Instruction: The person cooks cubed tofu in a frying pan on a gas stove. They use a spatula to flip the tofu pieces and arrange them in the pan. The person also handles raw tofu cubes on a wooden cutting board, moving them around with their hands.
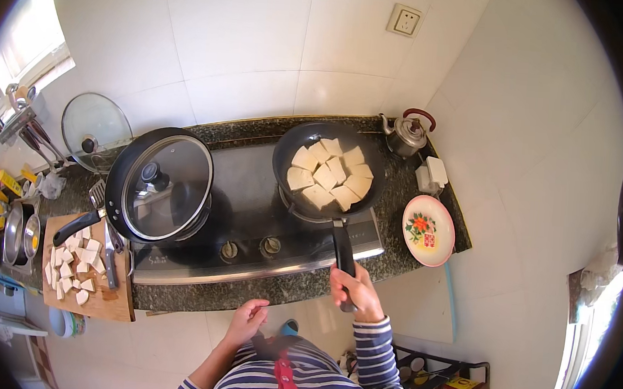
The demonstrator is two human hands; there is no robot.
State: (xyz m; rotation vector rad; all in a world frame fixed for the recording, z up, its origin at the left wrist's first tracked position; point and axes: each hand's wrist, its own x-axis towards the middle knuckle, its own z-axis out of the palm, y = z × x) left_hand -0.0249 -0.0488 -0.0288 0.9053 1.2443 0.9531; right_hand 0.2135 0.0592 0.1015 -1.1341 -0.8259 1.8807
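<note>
My right hand [356, 292] grips the black handle [343, 246] of a frying pan [283, 168], which sits on the right burner of a gas stove. Several thick slices of what looks like white tofu [325, 177] lie in the pan, mostly in one layer. In front of the counter edge is my left hand [247, 321], its fingers curled in and nothing visible in them. A second black pan with a glass lid [172, 206] on it stands over the left burner, its handle pointing at the cutting board.
White tofu chunks [89, 255] and a knife [111, 267] lie on a wooden cutting board [114, 305] at the left. An enamel plate [412, 242], a white-lidded container [432, 174] and a metal kettle [406, 136] stand right of the stove. Another glass lid [97, 120] leans on the wall.
</note>
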